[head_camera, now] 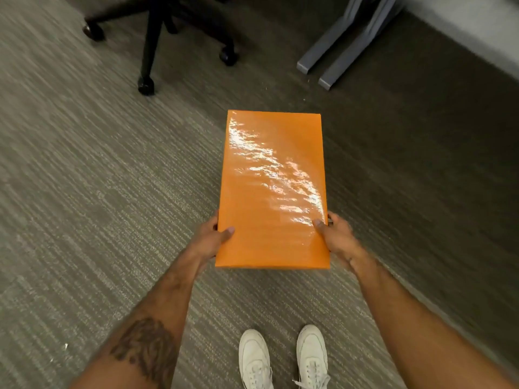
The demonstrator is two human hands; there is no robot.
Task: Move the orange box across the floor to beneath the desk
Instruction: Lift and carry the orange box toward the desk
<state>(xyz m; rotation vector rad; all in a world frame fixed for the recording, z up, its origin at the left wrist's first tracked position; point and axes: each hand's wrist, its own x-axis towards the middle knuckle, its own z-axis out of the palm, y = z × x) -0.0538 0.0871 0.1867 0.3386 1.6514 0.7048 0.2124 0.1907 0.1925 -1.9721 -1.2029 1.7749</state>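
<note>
A glossy orange box (272, 189), long and flat on top, is held in front of me above the grey carpet. My left hand (212, 237) grips its near left side with the thumb on top. My right hand (335, 237) grips its near right side the same way. The fingers under the box are hidden. Grey metal desk feet (337, 57) stand at the upper right, beyond the box. The desk top is out of view.
A black office chair base with castors (157, 37) stands at the upper left. A light grey wall or panel (477, 29) runs along the far right. My white shoes (283, 357) are on the striped carpet (84, 192) below the box.
</note>
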